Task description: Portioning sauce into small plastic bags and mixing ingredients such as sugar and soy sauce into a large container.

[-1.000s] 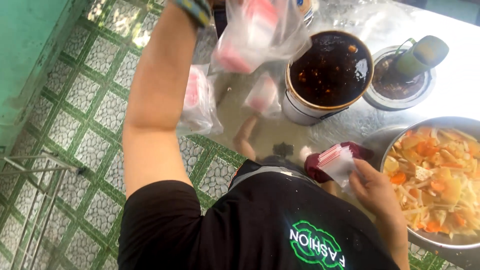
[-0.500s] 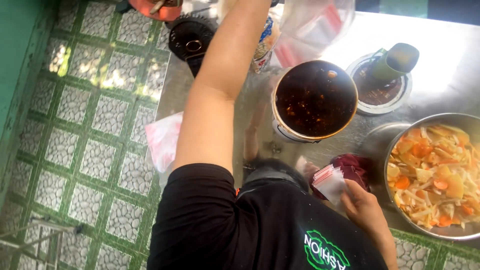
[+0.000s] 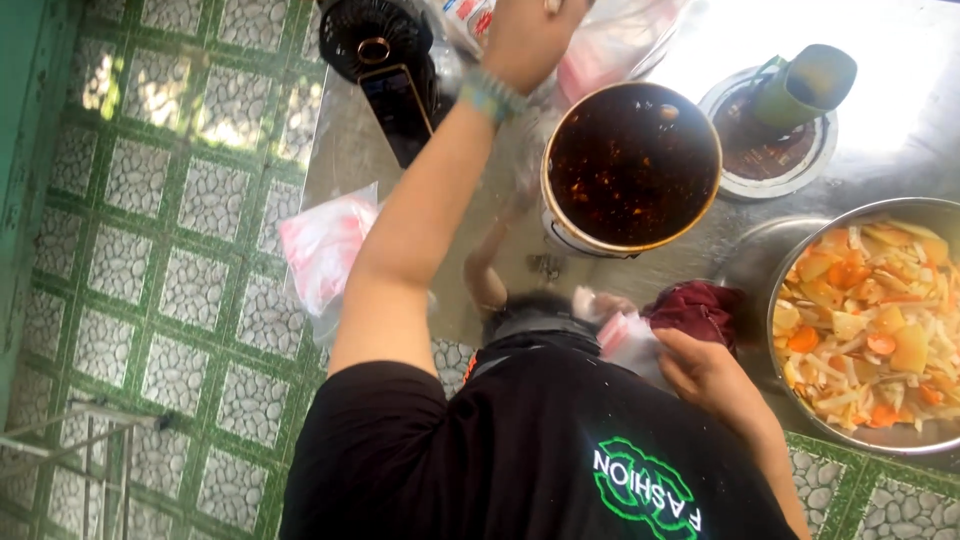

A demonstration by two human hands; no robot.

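Overhead, left hand (image 3: pixel 530 35) fingers pinch clear bags (image 3: pixel 620 40); right hand (image 3: pixel 705 375) grips pouch (image 3: pixel 630 338).

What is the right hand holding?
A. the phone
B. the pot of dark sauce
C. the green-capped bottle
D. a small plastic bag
D: the right hand grips a small plastic bag next to the maroon cloth. The phone and the pot of dark sauce sit apart from it.

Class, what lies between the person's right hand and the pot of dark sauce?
Head view: a dark red cloth beside the right hand, then bare metal tabletop up to the pot.
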